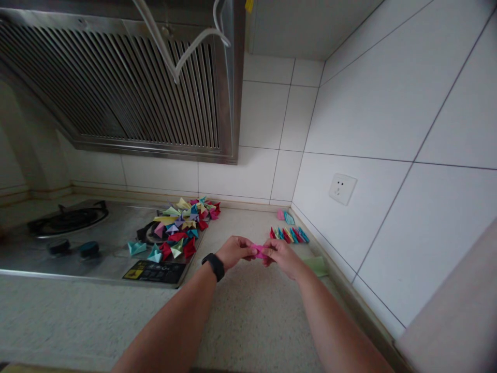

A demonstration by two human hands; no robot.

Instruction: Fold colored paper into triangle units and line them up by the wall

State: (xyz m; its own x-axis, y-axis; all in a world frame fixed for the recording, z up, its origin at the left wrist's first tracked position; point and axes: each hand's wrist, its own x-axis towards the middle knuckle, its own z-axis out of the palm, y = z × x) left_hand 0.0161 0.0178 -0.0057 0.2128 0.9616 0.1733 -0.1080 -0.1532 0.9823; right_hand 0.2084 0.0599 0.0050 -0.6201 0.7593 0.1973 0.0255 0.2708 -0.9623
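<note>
A small piece of folded pink paper (259, 252) is pinched between both hands above the countertop. My left hand (237, 250), with a black watch on its wrist, grips the paper's left end between thumb and fingers. At the other end, my right hand (284, 256) closes its thumb and fingers on the same paper. Just beyond the right hand lies a row of folded papers (289, 235) in red, yellow and blue. Partly behind the right forearm is a pale green sheet of paper (317, 266).
Many colourful folded paper pieces (180, 223) are heaped over the right burner of the gas stove (112, 248). Small pink and blue papers (286, 216) lie in the back corner. A range hood (155, 93) hangs above; a tiled wall with a socket (342, 188) bounds the right.
</note>
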